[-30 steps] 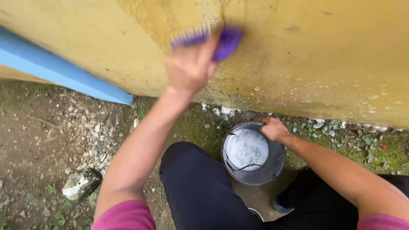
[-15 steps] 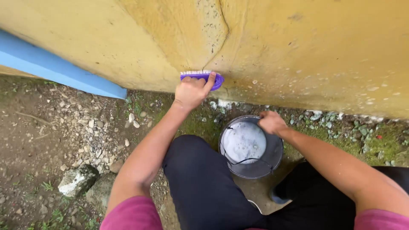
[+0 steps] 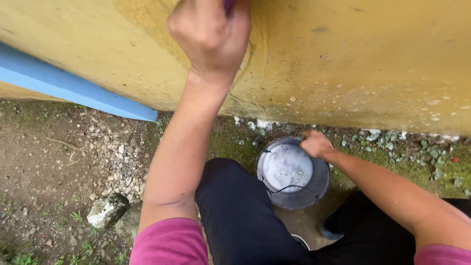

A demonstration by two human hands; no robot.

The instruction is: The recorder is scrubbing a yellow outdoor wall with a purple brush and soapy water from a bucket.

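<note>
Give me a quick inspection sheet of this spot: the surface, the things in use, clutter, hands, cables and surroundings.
Surface: yellow wall, wet and stained, with white flecks and a crack low down.
Job's things: metal bucket of soapy water, wire handle lying across it; purple brush barely visible at the top edge.
Clutter: stone, loose gravel.
Hands: left hand raised against the wall, closed on the brush; right hand on the bucket's rim.
Cables: nothing seen.
Surroundings: blue strip along the wall, bare dirt, mossy ground.
</note>
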